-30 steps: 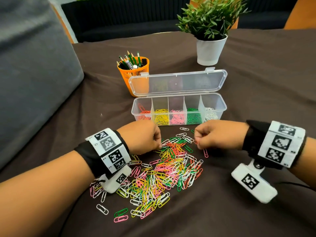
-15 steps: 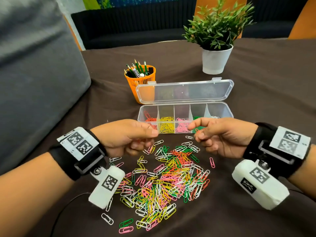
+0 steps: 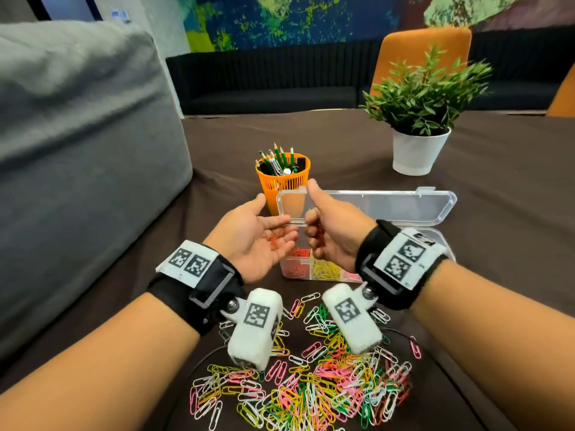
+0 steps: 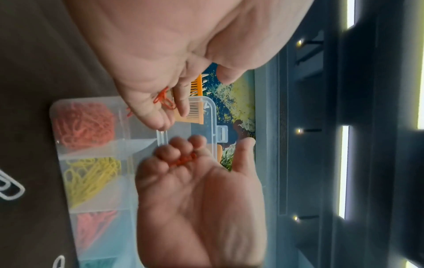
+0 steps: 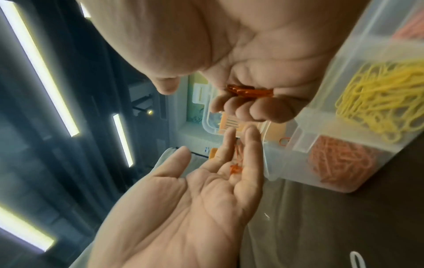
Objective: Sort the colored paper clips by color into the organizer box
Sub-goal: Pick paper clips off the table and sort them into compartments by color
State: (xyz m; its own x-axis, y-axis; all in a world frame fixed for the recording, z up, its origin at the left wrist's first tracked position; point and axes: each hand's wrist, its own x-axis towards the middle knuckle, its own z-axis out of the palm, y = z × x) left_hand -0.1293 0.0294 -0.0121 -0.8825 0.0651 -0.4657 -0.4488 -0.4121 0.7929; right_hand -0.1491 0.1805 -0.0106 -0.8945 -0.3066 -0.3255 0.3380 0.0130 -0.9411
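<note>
From the head view I see both hands raised over the left end of the organizer box [image 3: 404, 213], at the centre of the frame; my left hand [image 3: 252, 241] lies palm-up with its fingers [image 5: 251, 145] straight and relaxed, a few orange paper clips [image 3: 275, 239] resting loose on them; my right hand [image 3: 333, 231] faces it, thumb up, its fingers [image 5: 263, 108] curled round a small bunch of orange clips [image 5: 250, 91], as the right wrist view shows plainly; the fingertips of the two hands are just beside each other, and I cannot tell whether they touch. Below them the box stands on the brown desk [image 3: 497, 181] with its clear lid tilted back; its leftmost compartment holds the sorted orange clips [image 3: 297, 265], the next the yellow clips [image 3: 326, 269], then pink clips [image 4: 94, 228]; the further compartments are hidden behind my right wrist in the head view. The unsorted pile of mixed clips [image 3: 311, 390] spreads across the lower centre of the frame, near my wrists. An orange pencil cup [image 3: 281, 180] stands just behind the box's left end; a potted plant [image 3: 420, 132] sits at upper right; a grey cushion [image 3: 77, 150] fills the left side.
</note>
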